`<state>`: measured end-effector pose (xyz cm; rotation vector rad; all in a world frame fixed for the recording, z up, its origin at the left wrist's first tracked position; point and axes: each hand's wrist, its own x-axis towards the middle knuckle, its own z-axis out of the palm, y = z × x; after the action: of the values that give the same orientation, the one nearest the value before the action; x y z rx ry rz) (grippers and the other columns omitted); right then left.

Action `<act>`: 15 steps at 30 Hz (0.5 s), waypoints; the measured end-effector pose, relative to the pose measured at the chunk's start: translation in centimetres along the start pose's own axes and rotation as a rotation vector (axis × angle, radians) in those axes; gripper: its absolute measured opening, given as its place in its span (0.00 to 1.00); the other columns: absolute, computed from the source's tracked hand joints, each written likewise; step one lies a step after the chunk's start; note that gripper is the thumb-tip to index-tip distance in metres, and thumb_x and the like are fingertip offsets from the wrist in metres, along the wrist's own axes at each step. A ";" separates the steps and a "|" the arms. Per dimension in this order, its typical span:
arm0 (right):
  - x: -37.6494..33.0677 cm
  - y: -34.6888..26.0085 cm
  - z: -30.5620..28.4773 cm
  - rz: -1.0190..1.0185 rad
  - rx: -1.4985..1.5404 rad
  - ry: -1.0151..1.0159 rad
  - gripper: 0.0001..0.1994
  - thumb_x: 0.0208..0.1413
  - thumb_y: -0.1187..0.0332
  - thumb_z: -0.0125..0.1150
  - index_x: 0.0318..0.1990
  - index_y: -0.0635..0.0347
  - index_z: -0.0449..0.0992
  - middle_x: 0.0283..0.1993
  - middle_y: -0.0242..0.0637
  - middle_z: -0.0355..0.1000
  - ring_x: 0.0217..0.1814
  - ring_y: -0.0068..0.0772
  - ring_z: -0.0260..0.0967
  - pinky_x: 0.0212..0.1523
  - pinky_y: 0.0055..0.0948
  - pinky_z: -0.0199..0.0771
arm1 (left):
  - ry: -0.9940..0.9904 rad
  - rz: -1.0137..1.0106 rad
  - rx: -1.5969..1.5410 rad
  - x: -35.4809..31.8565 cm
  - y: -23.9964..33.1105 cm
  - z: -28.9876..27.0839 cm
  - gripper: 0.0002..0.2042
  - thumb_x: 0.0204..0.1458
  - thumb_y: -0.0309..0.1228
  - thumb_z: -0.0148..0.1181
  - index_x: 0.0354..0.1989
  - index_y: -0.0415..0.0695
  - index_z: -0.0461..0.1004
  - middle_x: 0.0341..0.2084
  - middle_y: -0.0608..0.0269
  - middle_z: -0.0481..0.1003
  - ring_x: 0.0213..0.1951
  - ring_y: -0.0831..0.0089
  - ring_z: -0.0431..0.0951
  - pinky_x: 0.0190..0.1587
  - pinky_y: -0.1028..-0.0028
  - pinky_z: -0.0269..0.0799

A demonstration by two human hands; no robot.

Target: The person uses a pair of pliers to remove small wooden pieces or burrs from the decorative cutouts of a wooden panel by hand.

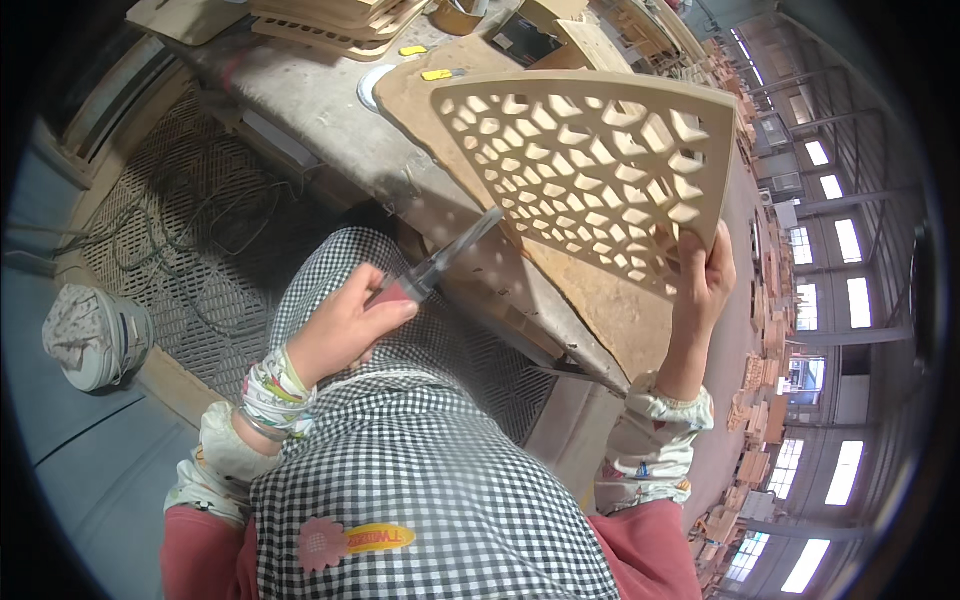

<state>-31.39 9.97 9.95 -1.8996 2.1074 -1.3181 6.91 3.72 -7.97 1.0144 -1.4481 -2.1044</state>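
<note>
Overhead, a dusty workbench (330,130); windowed workshop beyond.

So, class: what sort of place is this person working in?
Probably a woodworking factory hall: the right hand holds a carved lattice panel, similar cut panels are stacked on the workbench, and the left hand grips a file.

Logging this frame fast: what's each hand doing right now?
Left hand: closed on a red-handled file.
Right hand: closed on the carved lattice panel.

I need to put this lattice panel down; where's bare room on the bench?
Bare bench top lies between the stacked lattice panels at the far edge and the flat board. Further along, around the yellow tags, it is crowded.
</note>
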 end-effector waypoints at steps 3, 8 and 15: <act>-0.2 1.8 -0.3 -0.008 0.084 0.030 0.10 0.72 0.68 0.59 0.54 0.64 0.77 0.39 0.26 0.73 0.35 0.17 0.69 0.38 0.22 0.73 | 0.013 0.043 0.016 -0.4 2.2 0.7 0.21 0.65 0.46 0.65 0.47 0.41 0.66 0.24 0.67 0.73 0.18 0.84 0.67 0.19 0.79 0.62; -0.7 2.9 -1.8 0.057 0.141 0.087 0.22 0.73 0.60 0.63 0.67 0.64 0.73 0.43 0.32 0.77 0.43 0.21 0.77 0.42 0.24 0.84 | 0.001 0.013 0.163 0.0 3.6 1.2 0.23 0.65 0.46 0.65 0.47 0.38 0.66 0.28 0.62 0.76 0.22 0.79 0.72 0.24 0.75 0.68; -0.6 1.0 0.1 -0.007 0.137 0.156 0.19 0.71 0.65 0.64 0.62 0.68 0.77 0.40 0.32 0.77 0.37 0.20 0.77 0.38 0.24 0.84 | 0.045 0.154 0.357 2.2 4.3 3.8 0.19 0.68 0.44 0.60 0.50 0.38 0.70 0.26 0.58 0.76 0.23 0.71 0.75 0.29 0.67 0.70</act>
<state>-32.00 10.30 8.97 -1.8066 2.0174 -1.6151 2.26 3.03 -3.96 1.0275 -1.8577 -1.7421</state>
